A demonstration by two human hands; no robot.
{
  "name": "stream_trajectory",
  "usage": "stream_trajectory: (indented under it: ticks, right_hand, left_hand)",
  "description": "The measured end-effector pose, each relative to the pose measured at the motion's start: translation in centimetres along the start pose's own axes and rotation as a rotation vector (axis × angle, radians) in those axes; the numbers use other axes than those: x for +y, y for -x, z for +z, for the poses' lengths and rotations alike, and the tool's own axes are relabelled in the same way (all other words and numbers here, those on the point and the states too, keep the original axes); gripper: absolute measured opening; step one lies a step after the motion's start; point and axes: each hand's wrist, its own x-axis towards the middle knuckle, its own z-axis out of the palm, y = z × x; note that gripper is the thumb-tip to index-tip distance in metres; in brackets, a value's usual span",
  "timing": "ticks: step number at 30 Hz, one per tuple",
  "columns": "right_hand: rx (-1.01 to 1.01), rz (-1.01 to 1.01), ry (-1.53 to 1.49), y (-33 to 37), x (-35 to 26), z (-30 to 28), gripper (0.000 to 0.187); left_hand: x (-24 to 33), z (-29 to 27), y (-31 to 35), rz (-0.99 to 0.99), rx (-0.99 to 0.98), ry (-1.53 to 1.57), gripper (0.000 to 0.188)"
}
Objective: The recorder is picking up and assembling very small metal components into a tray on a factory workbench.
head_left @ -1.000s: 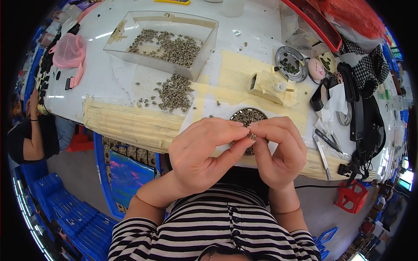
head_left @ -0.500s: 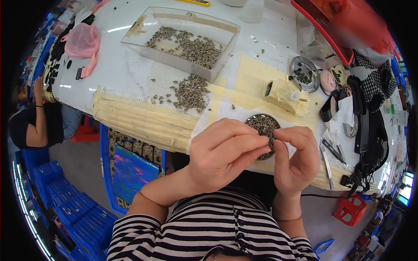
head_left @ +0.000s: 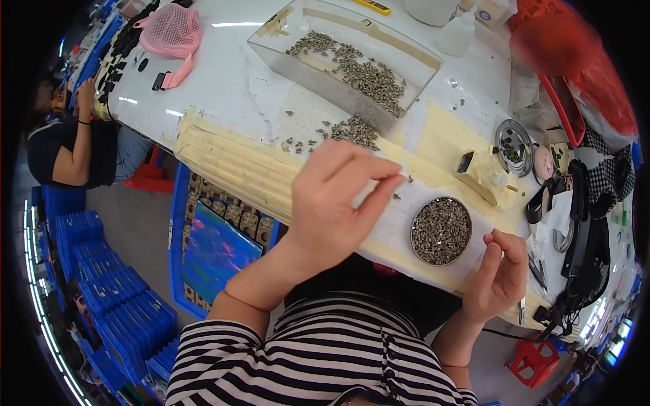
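My left hand (head_left: 336, 204) hovers over the table's front edge, thumb and forefinger pinched; whatever may be between the tips is too small to make out. Just beyond its fingertips lie a few loose small metal parts. To its right a round dish (head_left: 470, 232) is filled with similar silvery-brown metal pieces (head_left: 440, 230). At the right of this dish is my right hand (head_left: 502, 276), fingers curled and the thumb close to the forefinger; anything held there cannot be made out. A loose pile of metal parts (head_left: 355, 132) sits beyond my left hand, partly hidden by it.
A clear plastic box (head_left: 325, 88) with more parts stands at the back. A tape-wrapped block (head_left: 484, 179), a dish of dark green pieces (head_left: 512, 149) and black straps (head_left: 579, 216) lie at right. A pink mesh pouch (head_left: 170, 30) is far left, near another person (head_left: 71, 149).
My hands, close together over the round dish before, have parted: the left went up and left, the right moved right. The dish is now uncovered. The whole view has shifted.
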Motion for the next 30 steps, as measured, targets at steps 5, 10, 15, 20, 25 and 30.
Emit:
stream_trajectory:
  ticks: [5, 10, 15, 20, 25, 30]
  right_hand:
    - [-0.016, -0.027, 0.016, -0.3, 0.0, 0.2, 0.013]
    - [-0.022, -0.025, 0.026, -0.4, -0.1, 0.3, 0.013]
    - [-0.034, -0.032, 0.028, -0.3, 0.0, 0.2, 0.013]
    - [-0.038, -0.027, 0.028, -0.4, 0.0, 0.3, 0.014]
    - [-0.039, -0.026, 0.026, -0.4, -0.1, 0.3, 0.015]
    - [-0.047, -0.038, 0.031, -0.4, -0.1, 0.3, 0.015]
  left_hand:
    - [-3.4, -3.1, -1.1, -0.162, 0.039, -0.226, 0.011]
    - [-2.9, -3.5, -1.5, -0.188, -0.014, -0.231, 0.007]
    - [-3.4, -3.4, -1.4, -0.206, -0.089, -0.221, 0.009]
    - [-3.5, -3.8, -2.2, -0.14, -0.193, -0.264, 0.011]
    - [-3.7, -4.2, -2.8, -0.075, -0.276, -0.275, 0.012]
    - [-3.9, -4.2, -2.7, -0.076, -0.279, -0.264, 0.012]
